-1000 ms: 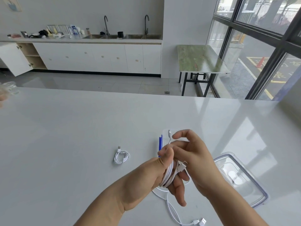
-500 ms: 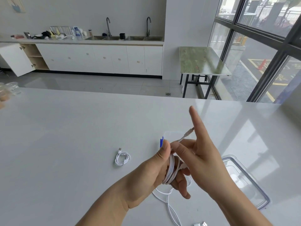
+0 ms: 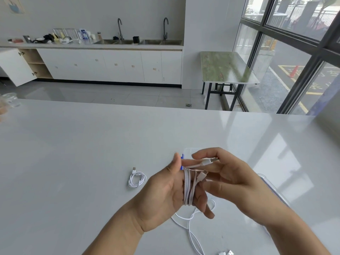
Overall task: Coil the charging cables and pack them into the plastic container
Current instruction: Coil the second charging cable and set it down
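Note:
My left hand (image 3: 163,192) holds a white charging cable (image 3: 187,190) that is wound in several loops round its fingers, with the thumb raised beside the loops. My right hand (image 3: 231,183) pinches that cable's USB plug end (image 3: 208,161) just above the left fingers. A second white cable (image 3: 191,229) lies loose on the table below my hands, its plugs at the bottom edge. A small coiled cable (image 3: 137,179) lies on the table to the left. The clear plastic container (image 3: 193,150), with a blue clip, is mostly hidden behind my hands.
The clear lid (image 3: 272,190) lies on the white table (image 3: 73,153) to the right, partly under my right forearm. A clear glass object (image 3: 11,100) stands at the table's far left edge. Beyond the table are a counter with sinks and a green side table.
My right hand has lowered its raised index finger and now pinches the plug end across the top of the coil. My left thumb has lifted off the loops.

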A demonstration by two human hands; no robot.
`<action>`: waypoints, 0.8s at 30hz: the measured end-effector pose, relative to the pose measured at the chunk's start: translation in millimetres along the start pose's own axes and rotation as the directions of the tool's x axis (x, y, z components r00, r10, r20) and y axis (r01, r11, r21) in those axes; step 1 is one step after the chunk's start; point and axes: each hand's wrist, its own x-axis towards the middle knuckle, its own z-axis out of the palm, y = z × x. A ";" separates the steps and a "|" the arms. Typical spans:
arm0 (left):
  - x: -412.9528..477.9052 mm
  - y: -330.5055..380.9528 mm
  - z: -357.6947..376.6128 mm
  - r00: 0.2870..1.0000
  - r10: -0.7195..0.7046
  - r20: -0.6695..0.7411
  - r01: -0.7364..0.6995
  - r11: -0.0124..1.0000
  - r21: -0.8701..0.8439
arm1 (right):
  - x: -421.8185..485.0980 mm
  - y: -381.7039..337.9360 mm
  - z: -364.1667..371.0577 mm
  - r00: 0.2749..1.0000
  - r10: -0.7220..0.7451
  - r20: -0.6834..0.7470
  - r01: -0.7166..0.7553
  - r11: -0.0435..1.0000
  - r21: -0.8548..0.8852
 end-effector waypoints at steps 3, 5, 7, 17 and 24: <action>-3.2 0.2 -2.0 0.997 -0.042 -0.067 0.050 0.992 0.115 | 1.0 1.8 -5.4 0.999 0.009 0.044 0.003 0.965 -0.262; -3.8 -2.0 -2.7 0.989 -0.062 -0.131 0.083 0.984 0.156 | 3.6 5.5 -5.8 1.000 -0.012 0.012 0.016 0.889 -0.458; -3.1 -4.1 -3.9 0.986 -0.052 -0.160 0.076 0.986 0.149 | 5.0 8.9 -3.3 0.998 -0.049 0.030 0.057 0.863 -0.502; -6.9 5.5 -3.1 0.985 -0.109 -0.132 0.148 0.929 0.339 | 5.3 18.8 -8.1 0.978 -0.131 0.160 0.192 0.863 -0.467; -5.9 5.5 -0.3 0.988 -0.141 -0.057 0.152 0.934 0.323 | 7.5 17.7 -2.2 0.974 -0.176 -0.144 0.185 0.982 0.047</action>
